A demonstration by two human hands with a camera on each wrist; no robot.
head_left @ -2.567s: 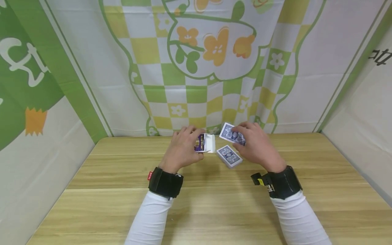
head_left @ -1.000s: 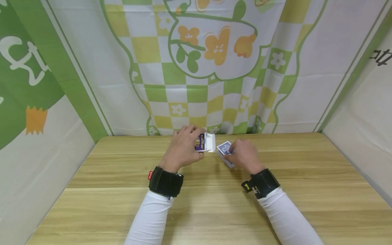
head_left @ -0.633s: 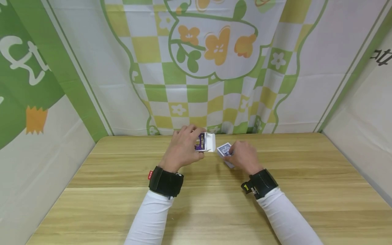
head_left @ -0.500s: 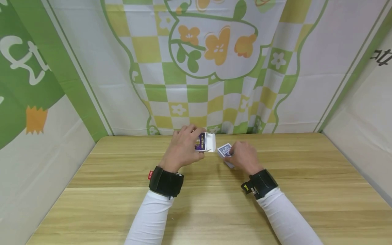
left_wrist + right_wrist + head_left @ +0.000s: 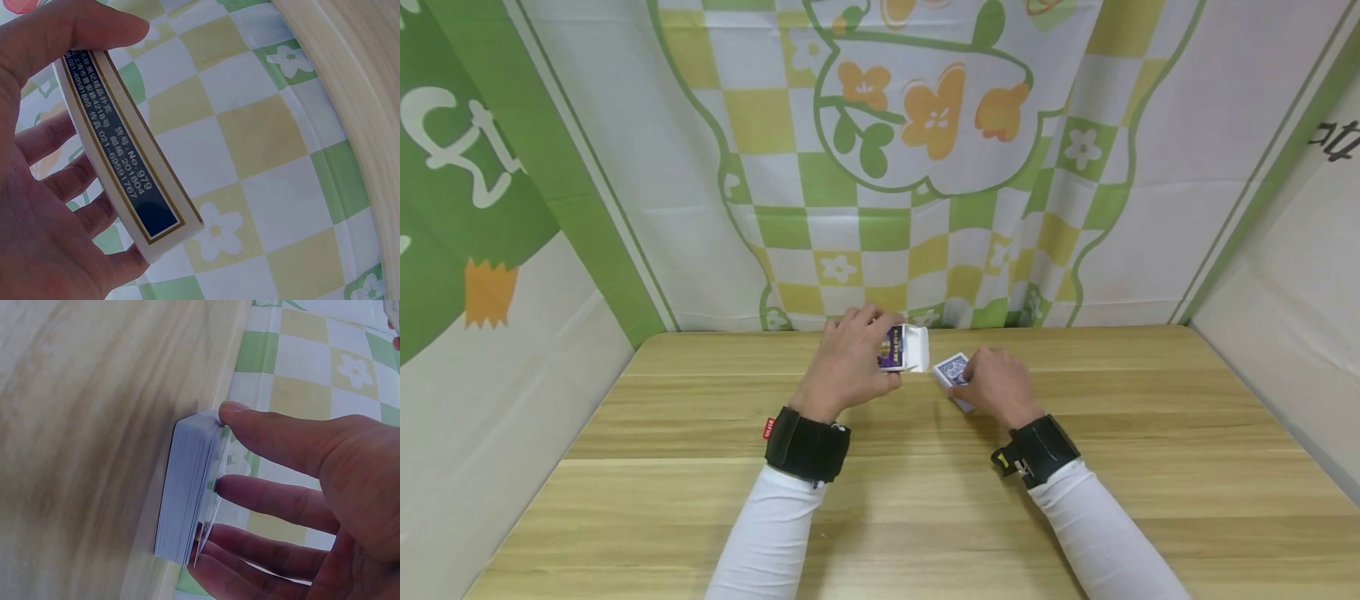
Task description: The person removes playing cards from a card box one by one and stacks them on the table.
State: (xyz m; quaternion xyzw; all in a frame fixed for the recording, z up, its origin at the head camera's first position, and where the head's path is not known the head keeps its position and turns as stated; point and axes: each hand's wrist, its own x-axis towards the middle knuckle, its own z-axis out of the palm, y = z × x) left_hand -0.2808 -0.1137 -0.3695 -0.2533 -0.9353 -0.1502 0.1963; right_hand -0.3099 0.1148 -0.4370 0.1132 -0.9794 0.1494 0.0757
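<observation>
My left hand (image 5: 850,367) grips a purple playing-card box (image 5: 891,350) by its edges, just above the table. The box's white end flap stands open toward the right. In the left wrist view, the narrow side of the box (image 5: 131,162) shows printed text, with the thumb on one edge and the fingers on the other. My right hand (image 5: 1000,385) is at a deck of blue-backed playing cards (image 5: 952,368) on the table. In the right wrist view, thumb and fingers pinch a thin card (image 5: 209,528) that tilts slightly off the deck's top face.
The wooden table (image 5: 925,517) extends toward me and to both sides. A green, yellow and white checkered cloth (image 5: 880,225) hangs at the table's back edge, close behind the hands. Printed fabric walls stand to the left and right.
My right hand has come down and left, bringing a card held beside the deck onto the deck's top. In the last half second it has barely moved. The left hand and box stay put.
</observation>
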